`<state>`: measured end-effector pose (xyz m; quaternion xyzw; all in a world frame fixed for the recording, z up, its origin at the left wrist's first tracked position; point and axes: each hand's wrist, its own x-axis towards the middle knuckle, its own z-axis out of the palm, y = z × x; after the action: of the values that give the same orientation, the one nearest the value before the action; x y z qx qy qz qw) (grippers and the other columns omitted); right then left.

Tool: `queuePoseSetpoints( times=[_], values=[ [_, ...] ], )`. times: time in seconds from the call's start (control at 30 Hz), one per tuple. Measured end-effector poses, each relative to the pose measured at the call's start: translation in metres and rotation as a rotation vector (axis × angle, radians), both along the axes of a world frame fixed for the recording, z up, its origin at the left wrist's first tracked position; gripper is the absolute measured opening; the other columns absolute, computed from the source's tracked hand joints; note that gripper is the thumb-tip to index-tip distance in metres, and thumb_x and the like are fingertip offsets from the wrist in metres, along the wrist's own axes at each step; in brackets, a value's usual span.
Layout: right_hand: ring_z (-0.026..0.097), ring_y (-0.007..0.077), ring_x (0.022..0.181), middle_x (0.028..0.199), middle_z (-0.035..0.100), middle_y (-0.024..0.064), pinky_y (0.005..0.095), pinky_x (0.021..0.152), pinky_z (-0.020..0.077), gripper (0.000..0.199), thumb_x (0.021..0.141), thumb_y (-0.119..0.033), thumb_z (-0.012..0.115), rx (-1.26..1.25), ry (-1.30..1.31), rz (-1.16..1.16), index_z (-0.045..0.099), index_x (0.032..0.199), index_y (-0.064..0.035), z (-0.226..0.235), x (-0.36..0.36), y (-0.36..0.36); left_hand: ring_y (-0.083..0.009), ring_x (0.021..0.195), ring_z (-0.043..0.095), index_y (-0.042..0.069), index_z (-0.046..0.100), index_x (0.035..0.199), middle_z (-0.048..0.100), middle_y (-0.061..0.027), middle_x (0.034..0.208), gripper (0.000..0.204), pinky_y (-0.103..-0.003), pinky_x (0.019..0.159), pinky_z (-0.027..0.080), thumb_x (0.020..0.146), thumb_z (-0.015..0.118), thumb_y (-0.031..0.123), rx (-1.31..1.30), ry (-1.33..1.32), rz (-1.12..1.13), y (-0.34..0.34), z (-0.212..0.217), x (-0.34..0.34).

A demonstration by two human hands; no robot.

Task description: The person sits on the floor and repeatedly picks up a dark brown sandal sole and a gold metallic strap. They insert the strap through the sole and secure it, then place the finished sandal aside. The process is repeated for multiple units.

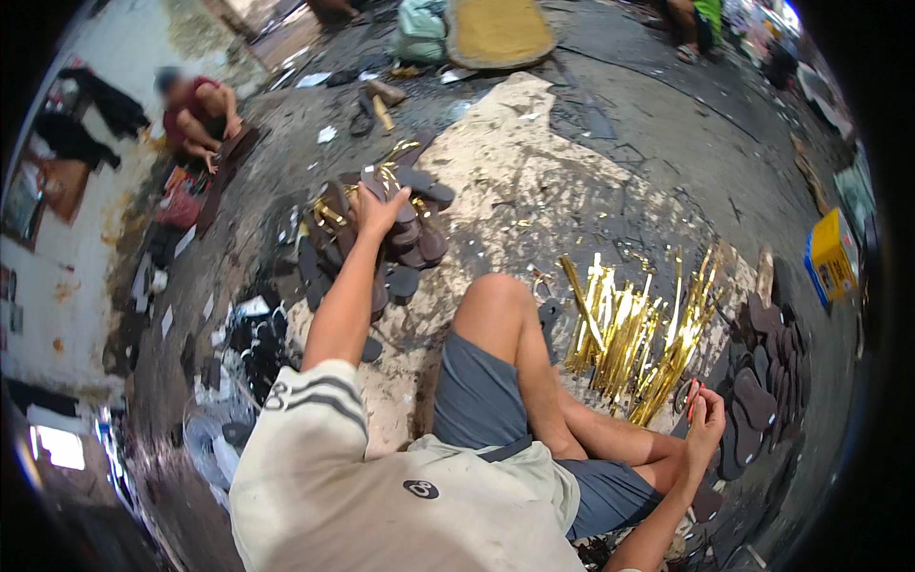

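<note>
My left hand (377, 212) reaches forward to a heap of dark brown sandals (419, 243), some with shiny gold straps. Its thumb and fingers close round one sandal (383, 177) on top of the heap. Low on the right, my right hand (705, 419) is closed on a small tool with a red-orange handle (694, 393); its working end is too small to make out. Just left of that hand lies a spread bunch of gold strips (639, 329). Dark shoe soles (753, 400) are piled close to its right.
Black scraps (257, 348) lie left of my arm. A yellow-and-blue tub (831, 255) stands at the right. Ahead are a wooden-handled hammer (383, 110), a yellow-topped board (500, 33) and a pale green sack (420, 30). Another person (198, 114) crouches by the left wall.
</note>
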<state>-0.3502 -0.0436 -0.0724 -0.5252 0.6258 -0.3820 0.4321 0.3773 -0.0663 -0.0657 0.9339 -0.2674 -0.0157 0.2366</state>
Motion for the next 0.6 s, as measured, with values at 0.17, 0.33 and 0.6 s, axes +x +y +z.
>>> queuePoseSetpoints(
  times=[0.17, 0.33, 0.6],
  values=[
    [0.059, 0.0095, 0.086, 0.102, 0.067, 0.0023, 0.0245, 0.073, 0.0485, 0.026, 0.098, -0.010, 0.060, -0.141, 0.166, -0.181, 0.066, 0.121, 0.0001, -0.004, -0.078, 0.011, -0.0308, 0.134, 0.052, -0.002, 0.046, 0.147, 0.052, -0.0218, 0.145, 0.073, -0.041, 0.110, 0.042, 0.090, 0.076, 0.031, -0.408, 0.483, -0.602, 0.011, -0.037, -0.145],
    [0.065, 0.0210, 0.102, 0.114, 0.070, 0.0116, 0.0341, 0.092, 0.0507, 0.033, 0.094, -0.019, 0.066, -0.115, 0.404, -0.501, 0.066, 0.123, -0.0012, -0.069, -0.169, 0.038, -0.0221, 0.131, 0.054, 0.003, 0.051, 0.144, 0.056, -0.0094, 0.144, 0.062, -0.037, 0.112, 0.041, 0.107, 0.042, 0.052, -0.525, 1.427, -0.356, 0.077, -0.062, -0.179],
    [0.031, 0.0466, 0.144, 0.157, 0.031, 0.0262, 0.0550, 0.118, 0.0255, 0.089, 0.085, -0.052, 0.072, 0.381, 0.600, -1.332, 0.032, 0.156, -0.0165, -0.175, -0.203, 0.187, -0.0251, 0.130, 0.054, 0.001, 0.049, 0.144, 0.053, -0.0134, 0.146, 0.079, -0.039, 0.110, 0.042, 0.099, 0.049, 0.066, -0.296, 1.269, -0.451, 0.072, -0.027, -0.196]
  ],
)
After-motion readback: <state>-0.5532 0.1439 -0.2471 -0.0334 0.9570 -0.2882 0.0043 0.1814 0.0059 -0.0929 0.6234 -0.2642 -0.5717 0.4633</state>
